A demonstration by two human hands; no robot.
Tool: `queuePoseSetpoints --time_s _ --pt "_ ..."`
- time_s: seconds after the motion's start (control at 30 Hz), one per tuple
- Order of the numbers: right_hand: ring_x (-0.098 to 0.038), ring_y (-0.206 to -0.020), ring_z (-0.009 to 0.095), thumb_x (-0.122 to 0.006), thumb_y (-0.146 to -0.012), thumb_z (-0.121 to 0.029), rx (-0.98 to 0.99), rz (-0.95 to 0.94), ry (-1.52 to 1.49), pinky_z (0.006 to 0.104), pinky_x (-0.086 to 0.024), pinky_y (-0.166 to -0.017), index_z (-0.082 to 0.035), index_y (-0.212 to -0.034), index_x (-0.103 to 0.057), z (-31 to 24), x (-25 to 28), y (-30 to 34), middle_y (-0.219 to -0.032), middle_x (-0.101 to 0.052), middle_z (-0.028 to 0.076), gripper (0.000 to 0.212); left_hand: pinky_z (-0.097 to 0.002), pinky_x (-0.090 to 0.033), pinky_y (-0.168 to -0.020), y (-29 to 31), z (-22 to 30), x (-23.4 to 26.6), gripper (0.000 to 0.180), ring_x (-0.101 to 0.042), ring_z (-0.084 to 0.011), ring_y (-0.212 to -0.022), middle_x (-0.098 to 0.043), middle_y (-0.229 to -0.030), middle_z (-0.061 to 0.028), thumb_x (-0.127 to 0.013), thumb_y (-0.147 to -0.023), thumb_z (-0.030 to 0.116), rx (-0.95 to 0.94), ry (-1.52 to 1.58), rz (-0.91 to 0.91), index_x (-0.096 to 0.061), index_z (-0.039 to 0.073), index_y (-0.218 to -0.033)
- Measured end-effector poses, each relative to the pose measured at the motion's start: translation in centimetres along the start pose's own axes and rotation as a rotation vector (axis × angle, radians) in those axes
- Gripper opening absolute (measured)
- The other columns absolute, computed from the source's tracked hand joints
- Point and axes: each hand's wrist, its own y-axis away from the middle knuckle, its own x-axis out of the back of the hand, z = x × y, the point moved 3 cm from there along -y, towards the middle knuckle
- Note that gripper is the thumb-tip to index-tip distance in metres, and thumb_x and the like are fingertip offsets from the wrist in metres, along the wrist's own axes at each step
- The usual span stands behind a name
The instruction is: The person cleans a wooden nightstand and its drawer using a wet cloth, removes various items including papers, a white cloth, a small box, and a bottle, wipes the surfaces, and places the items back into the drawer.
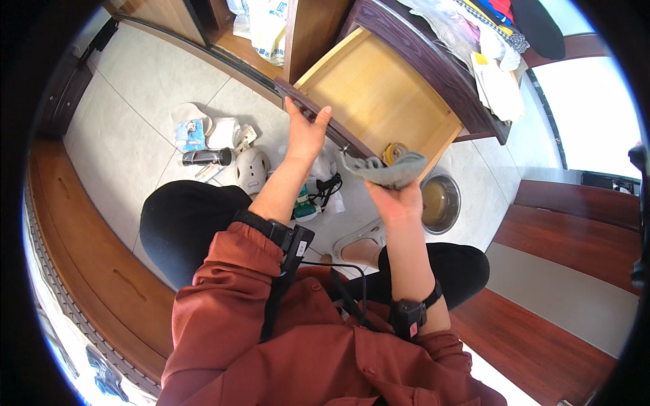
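A pulled-out wooden drawer (379,88) with a pale interior and a dark front is ahead of me. My left hand (308,135) grips the left part of its front panel, thumb and a finger at the top edge. My right hand (398,201) holds a folded grey cloth (389,170) against the right end of that panel; most of its fingers are hidden by the cloth. Inside the drawer, just beyond the cloth, lies a yellow roll of tape (394,151). The rest of the visible drawer bottom is bare.
A metal bowl (441,203) of liquid stands on the floor right of my right hand. Left of my left arm lie a black cylinder (205,157), white shoes (252,170), and a blue-and-white packet (190,134). Clothes (474,34) are piled atop the cabinet. A reddish wooden panel (548,243) is at right.
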Motion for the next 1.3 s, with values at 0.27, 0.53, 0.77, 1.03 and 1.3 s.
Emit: queuePoseSetpoints --time_s 0.27,0.53,0.77,1.03,1.3 --pt "-0.053 -0.1 0.022 -0.041 -0.092 -0.035 -0.214 -0.136 0.076 0.0423 -0.041 -0.091 -0.011 -0.105 -0.054 9.0 -4.2 -5.1 -0.106 -0.057 0.004 0.031 -0.0289 -0.038 -0.092 -0.1 -1.2 3.5 0.064 -0.048 -0.0199 -0.109 -0.049 -0.119 -0.0163 -0.062 -0.084 0.027 0.216 0.279 0.12 -0.031 -0.001 -0.133" --pt "-0.057 -0.079 0.015 -0.057 -0.076 -0.008 -0.184 -0.505 0.758 0.0302 -0.046 -0.07 -0.003 -0.099 -0.055 10.3 -6.8 -1.3 -0.087 -0.058 0.005 0.024 -0.0245 -0.044 -0.075 1.2 -0.2 7.0 0.029 -0.056 -0.0106 -0.081 -0.063 -0.088 -0.0055 -0.059 -0.086 0.026 0.005 -0.016 0.014 -0.062 -0.001 -0.098" --pt "-0.045 -0.117 0.022 -0.05 -0.09 -0.04 0.526 -0.732 1.684 0.0302 -0.037 -0.094 -0.001 -0.129 -0.037 11.5 -6.4 1.4 -0.127 -0.045 0.016 0.057 -0.0372 -0.038 -0.096 5.7 -2.0 4.6 0.055 -0.047 -0.0247 -0.112 -0.046 -0.126 -0.0099 -0.033 -0.093 0.049 0.432 1.126 -0.24 -0.036 0.011 -0.132" --pt "-0.057 -0.087 0.038 -0.049 -0.089 -0.03 1.223 -0.798 2.059 0.0426 -0.046 -0.072 -0.002 -0.105 -0.054 3.2 -6.9 -0.3 -0.104 -0.056 0.022 0.032 -0.0384 -0.034 -0.099 2.6 -6.8 0.8 0.07 -0.044 -0.0246 -0.116 -0.043 -0.13 -0.0084 -0.032 -0.087 0.062 0.809 0.737 0.001 -0.033 0.01 -0.133" --pt "-0.057 -0.059 0.037 -0.046 -0.091 -0.031 1.127 -0.49 2.353 0.0451 -0.043 -0.054 -0.012 -0.098 -0.059 2.8 -4.9 -2.5 -0.062 -0.057 0.017 0.025 -0.0452 -0.031 -0.101 -3.9 -8.4 -2.6 0.076 -0.038 -0.0314 -0.122 -0.041 -0.133 -0.0125 -0.029 -0.085 0.066 0.642 1.009 0.152 -0.035 0.007 -0.132"
